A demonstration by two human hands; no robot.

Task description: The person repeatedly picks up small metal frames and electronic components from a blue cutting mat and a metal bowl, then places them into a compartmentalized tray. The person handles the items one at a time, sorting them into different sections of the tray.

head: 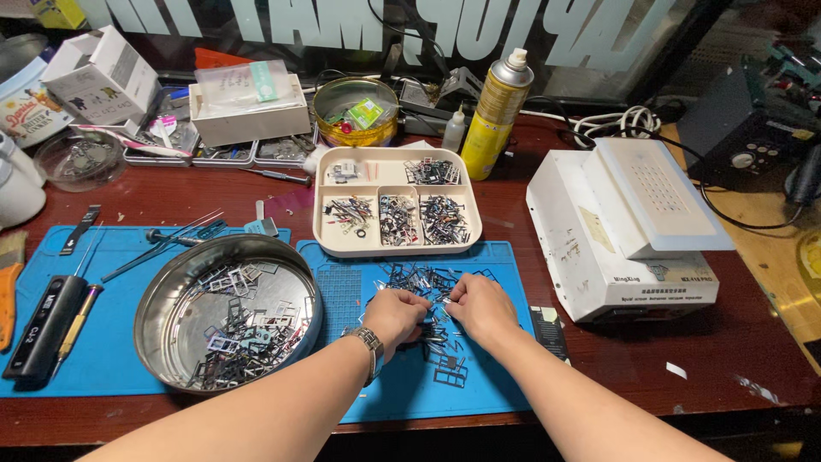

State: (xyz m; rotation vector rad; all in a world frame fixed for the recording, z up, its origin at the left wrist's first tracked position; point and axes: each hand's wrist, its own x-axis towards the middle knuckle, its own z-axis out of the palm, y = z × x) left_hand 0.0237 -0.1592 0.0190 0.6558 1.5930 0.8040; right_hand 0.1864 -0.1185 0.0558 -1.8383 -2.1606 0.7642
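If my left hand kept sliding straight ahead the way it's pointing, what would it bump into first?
The left hand points up and slightly right across the blue mat. It would first meet the pile of small metal parts just beyond its fingers, then probably the divided beige tray.

Bright, even light falls from above onto the desk. The steel bowl [229, 310] and spray can [499, 111] carry glare, and the blue mat [479, 376] looks saturated. Shadows stay short and soft. Focus is sharp centrally; edges bow slightly, and the far corners sit dimmer.
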